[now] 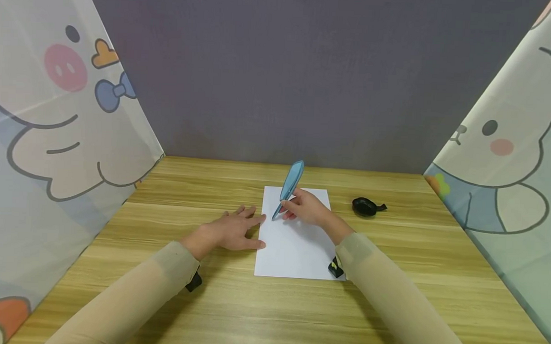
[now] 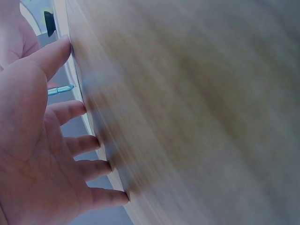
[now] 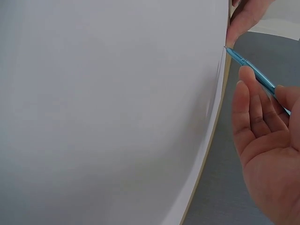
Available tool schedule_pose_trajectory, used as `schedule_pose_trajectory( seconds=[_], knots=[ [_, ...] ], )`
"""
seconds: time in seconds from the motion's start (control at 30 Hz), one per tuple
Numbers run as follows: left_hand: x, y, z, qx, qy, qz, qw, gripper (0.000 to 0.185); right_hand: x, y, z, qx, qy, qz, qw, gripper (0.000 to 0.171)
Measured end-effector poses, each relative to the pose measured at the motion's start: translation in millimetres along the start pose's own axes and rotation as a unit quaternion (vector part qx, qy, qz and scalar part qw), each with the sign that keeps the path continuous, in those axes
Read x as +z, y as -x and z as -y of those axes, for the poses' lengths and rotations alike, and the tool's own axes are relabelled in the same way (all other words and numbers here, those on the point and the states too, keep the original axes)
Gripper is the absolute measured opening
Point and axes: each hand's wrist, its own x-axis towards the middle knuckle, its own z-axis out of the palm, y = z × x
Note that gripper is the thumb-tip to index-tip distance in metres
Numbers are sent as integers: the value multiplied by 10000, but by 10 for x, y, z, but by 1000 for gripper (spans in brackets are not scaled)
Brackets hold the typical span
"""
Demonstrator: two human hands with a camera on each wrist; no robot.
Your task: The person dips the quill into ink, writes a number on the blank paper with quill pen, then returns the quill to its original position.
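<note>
A blue feather-shaped pen [image 1: 291,181] slants up from my right hand [image 1: 308,209], pinched between thumb and fingers low on its shaft. Its tip is right at the upper left part of a blank white sheet of paper [image 1: 295,256]. My left hand [image 1: 237,230] rests with fingers spread, thumb and index fingertip on the sheet's left edge. In the left wrist view, the left fingertips [image 2: 104,165] touch the surface, and the pen's point [image 2: 61,90] shows beyond them. The right wrist view has the pen [image 3: 257,74] close over the paper [image 3: 117,93].
A small black rounded object with a flared tail [image 1: 364,207] lies right of the paper on the wooden table [image 1: 234,312]. A grey panel [image 1: 278,81] stands behind the table. Cartoon-printed sheets [image 1: 25,148] hang along both sides.
</note>
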Motion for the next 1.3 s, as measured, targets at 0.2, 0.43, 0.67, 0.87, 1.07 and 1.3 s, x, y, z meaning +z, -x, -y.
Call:
schedule_pose_trajectory(
  seconds=[0.2,0.43,0.67,0.87,1.07,1.3],
  knots=[
    [-5,6,-11,-15,14,-3,10000,90,7,32,8,-65,-49,102,9999,21],
    [-10,9,-13,-18,-7,11,10000,91,9,69,6,-48,-107,166,9998,20],
    [-16,14,-20,-31,-22,9,10000,91,11,105,10,-43,-102,257,9996,22],
    [-28,31,-38,-17,18,19,10000,90,15,135,3,-51,-112,357,9993,22],
    [-30,32,-38,7,20,26,10000,90,13,185,16,-102,-135,421,9990,23],
    [-20,23,-22,11,13,28,10000,90,12,244,39,-113,-178,481,9986,22]
  ],
)
